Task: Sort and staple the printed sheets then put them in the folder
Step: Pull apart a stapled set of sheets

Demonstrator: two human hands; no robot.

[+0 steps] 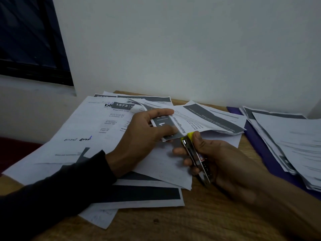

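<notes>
Left hand (139, 134) pinches the sheet bundle (191, 122) corner steady so the right hand's (224, 162) grip can probably squeeze the stapler (196, 155).

Loose sheets (83, 129) lie spread over the left of the surface (199, 216). On them, at centre, the left hand (139, 136) holds a bundle (199, 119); the stapler (196, 157) in the right hand (224, 159) meets its near corner. Right, a stack (291, 141) lies on the folder (260, 146).
</notes>
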